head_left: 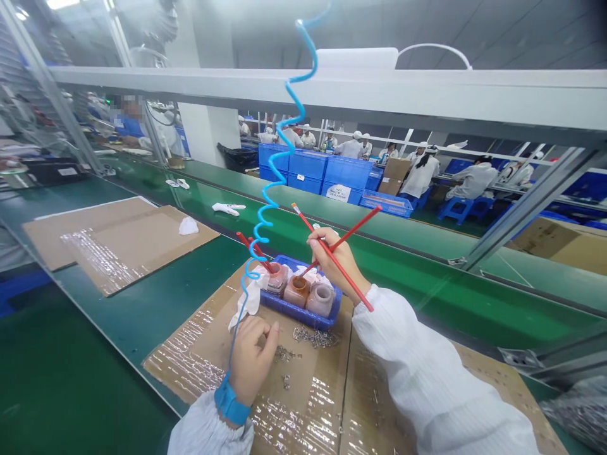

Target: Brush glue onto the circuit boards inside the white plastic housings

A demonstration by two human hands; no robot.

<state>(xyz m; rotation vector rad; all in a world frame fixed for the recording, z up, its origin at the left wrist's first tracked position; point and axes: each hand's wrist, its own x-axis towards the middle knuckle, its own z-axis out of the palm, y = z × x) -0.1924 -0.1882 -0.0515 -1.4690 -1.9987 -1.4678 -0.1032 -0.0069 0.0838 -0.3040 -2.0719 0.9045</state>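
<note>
My right hand [336,258] is closed around a red paintbrush [348,281], its bristles pointing up and left. A second red paintbrush [358,226] crosses it by my fingers, its lower end at the mouth of the orange-brown jar [297,292]; I cannot tell whether my fingers grip this one too. That jar stands in a blue tray [294,311] between a pinkish jar [276,280] holding more red brushes and a pale jar [320,300]. My left hand [255,354] has curled fingers over the cardboard, near small metal pieces [286,354]; anything inside it is hidden.
A blue coiled cord [269,205] hangs down to the blue strap [231,403] on my left wrist. White cloth [250,297] lies beside the tray. More metal pieces [317,337] are heaped in front. Cardboard sheets [137,237] lie left. Several people work behind blue bins [348,174].
</note>
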